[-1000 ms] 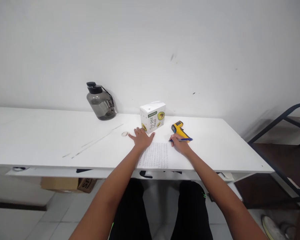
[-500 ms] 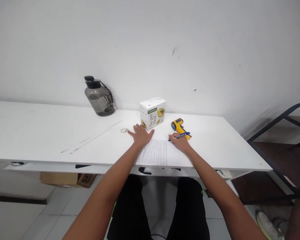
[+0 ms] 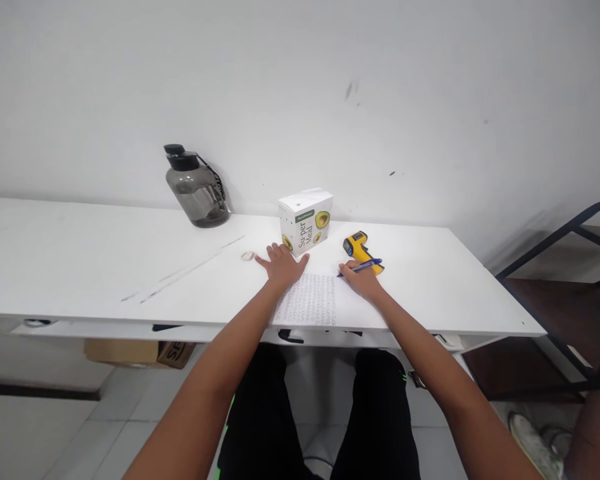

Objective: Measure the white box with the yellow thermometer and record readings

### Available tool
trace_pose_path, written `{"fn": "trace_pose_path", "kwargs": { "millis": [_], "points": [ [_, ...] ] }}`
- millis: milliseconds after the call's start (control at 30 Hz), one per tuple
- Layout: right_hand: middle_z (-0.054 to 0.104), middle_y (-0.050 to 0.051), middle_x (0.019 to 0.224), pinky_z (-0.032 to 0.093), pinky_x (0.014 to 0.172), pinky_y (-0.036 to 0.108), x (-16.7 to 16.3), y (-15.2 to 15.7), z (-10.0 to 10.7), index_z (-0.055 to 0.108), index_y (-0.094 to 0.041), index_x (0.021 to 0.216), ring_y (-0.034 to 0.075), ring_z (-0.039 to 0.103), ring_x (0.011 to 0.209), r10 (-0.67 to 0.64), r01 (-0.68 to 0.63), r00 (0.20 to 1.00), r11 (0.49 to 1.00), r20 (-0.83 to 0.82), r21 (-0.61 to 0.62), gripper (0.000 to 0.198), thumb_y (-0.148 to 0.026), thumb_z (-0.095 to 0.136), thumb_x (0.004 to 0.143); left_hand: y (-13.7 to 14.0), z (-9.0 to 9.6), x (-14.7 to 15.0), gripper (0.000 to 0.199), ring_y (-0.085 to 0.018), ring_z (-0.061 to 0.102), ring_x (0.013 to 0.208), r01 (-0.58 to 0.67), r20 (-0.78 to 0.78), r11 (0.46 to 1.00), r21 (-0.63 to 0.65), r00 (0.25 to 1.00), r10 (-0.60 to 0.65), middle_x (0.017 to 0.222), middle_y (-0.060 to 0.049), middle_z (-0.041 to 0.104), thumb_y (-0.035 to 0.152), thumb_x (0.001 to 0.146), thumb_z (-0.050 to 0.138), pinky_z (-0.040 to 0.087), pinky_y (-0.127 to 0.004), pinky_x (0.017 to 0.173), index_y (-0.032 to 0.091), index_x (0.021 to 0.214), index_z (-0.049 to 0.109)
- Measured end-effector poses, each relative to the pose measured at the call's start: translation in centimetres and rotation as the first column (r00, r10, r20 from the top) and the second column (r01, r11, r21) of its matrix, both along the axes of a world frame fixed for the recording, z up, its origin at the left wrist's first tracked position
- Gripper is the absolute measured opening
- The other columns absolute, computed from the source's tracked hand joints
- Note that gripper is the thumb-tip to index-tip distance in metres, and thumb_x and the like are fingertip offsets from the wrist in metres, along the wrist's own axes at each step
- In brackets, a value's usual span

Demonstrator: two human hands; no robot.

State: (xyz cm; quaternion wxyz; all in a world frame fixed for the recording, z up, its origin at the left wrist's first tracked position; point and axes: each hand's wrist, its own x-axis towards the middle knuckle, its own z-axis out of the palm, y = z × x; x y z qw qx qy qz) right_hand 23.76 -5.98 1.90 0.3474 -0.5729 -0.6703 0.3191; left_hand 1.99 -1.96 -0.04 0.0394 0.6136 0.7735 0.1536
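Observation:
A sheet of paper [image 3: 307,303] with rows of small handwriting on its left part lies at the front of the white table [image 3: 100,267]. My left hand [image 3: 281,265] rests flat at the sheet's upper left, fingers spread. Held in my right hand [image 3: 361,279] is a blue pen [image 3: 365,265], its tip at the paper by the right edge of the writing. Just beyond that hand lies a yellow and black infrared thermometer [image 3: 361,250]. A white box with avocado pictures [image 3: 306,223] stands behind my left hand. Beside the left thumb-side fingers sits a small whitish object [image 3: 249,256] I cannot make out.
A grey translucent water jug [image 3: 197,193] with a black lid stands at the back left against the wall. Under the table is a cardboard box [image 3: 130,352]. A dark metal rack [image 3: 570,287] stands to the right, with a shoe [image 3: 533,440] on the floor near it.
The whole view has shifted slightly, with the table things a little higher in the picture. Both hands keep almost the same pose, and the pen stays in my right hand.

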Motion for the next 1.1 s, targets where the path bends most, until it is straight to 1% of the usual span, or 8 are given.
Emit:
{"fn": "trace_pose_path", "kwargs": {
  "millis": [167,367,500,600,767,867,1100],
  "points": [
    [0.053,-0.001,0.057,0.036,0.060,0.027,-0.05,0.03,-0.10,0.054,-0.020,0.059,0.016,0.050,0.063,-0.024,0.024,1.000,0.999,0.016,0.022,0.032,-0.042,0.047,0.080,0.11,-0.20,-0.05,0.090,-0.042,0.007,0.141,0.000,0.006,1.000,0.009,1.000,0.000,0.152,-0.022,0.020,0.073,0.079,0.026,-0.001,-0.067,0.107,0.009,0.143,0.028],
    [0.053,-0.001,0.056,0.037,0.058,0.026,-0.07,-0.20,0.25,0.052,-0.020,0.057,0.016,0.051,0.061,0.024,-0.024,1.000,0.999,0.000,-0.023,0.033,-0.044,0.048,0.080,-0.11,-0.03,0.09,0.089,-0.041,0.006,0.141,-0.009,-0.011,1.000,0.009,1.000,0.010,0.152,-0.021,0.020,0.072,0.080,0.025,0.000,-0.067,0.107,0.009,0.142,0.028],
    [0.050,-0.002,0.054,0.035,0.059,0.026,-0.06,-0.13,0.20,0.048,-0.020,0.055,0.015,0.049,0.060,0.008,-0.008,1.000,1.000,-0.002,0.011,0.033,-0.042,0.048,0.080,-0.11,0.03,0.04,0.092,-0.041,0.006,0.141,0.000,-0.009,1.000,0.004,1.000,0.000,0.152,-0.021,0.019,0.073,0.079,0.024,-0.001,-0.067,0.107,0.007,0.142,0.027],
    [0.050,-0.002,0.055,0.035,0.059,0.027,-0.06,-0.06,0.05,0.049,-0.020,0.056,0.015,0.049,0.061,0.000,0.000,1.000,1.000,0.007,0.026,0.034,-0.043,0.047,0.081,-0.11,0.09,0.02,0.094,-0.042,0.006,0.141,0.007,-0.012,1.000,-0.007,1.000,-0.007,0.152,-0.022,0.019,0.074,0.079,0.022,-0.001,-0.068,0.106,0.005,0.142,0.027],
    [0.052,-0.002,0.055,0.035,0.059,0.027,0.01,0.00,-0.07,0.052,-0.020,0.059,0.015,0.050,0.061,-0.002,0.002,1.000,1.000,0.012,0.005,0.034,-0.045,0.046,0.081,-0.26,0.35,0.13,0.093,-0.041,0.006,0.141,-0.001,-0.032,1.000,-0.026,0.999,0.001,0.153,-0.021,0.018,0.072,0.080,0.020,0.001,-0.068,0.106,0.005,0.143,0.026],
    [0.051,-0.002,0.054,0.035,0.060,0.027,0.04,0.05,-0.12,0.053,-0.020,0.058,0.016,0.050,0.061,-0.014,0.014,1.000,1.000,0.008,0.016,0.034,-0.044,0.046,0.081,-0.33,0.47,0.20,0.093,-0.040,0.007,0.141,-0.004,-0.038,0.999,-0.032,0.999,0.003,0.153,-0.021,0.018,0.072,0.080,0.020,0.001,-0.068,0.106,0.004,0.144,0.025],
    [0.052,-0.001,0.055,0.035,0.060,0.028,-0.04,0.10,-0.13,0.056,-0.020,0.060,0.017,0.049,0.063,-0.031,0.031,0.999,0.999,0.008,0.030,0.032,-0.044,0.046,0.079,-0.31,0.45,0.23,0.091,-0.041,0.009,0.141,-0.005,-0.025,1.000,-0.007,1.000,0.005,0.152,-0.022,0.020,0.071,0.080,0.024,0.002,-0.068,0.106,0.005,0.143,0.028]
  ]
}}
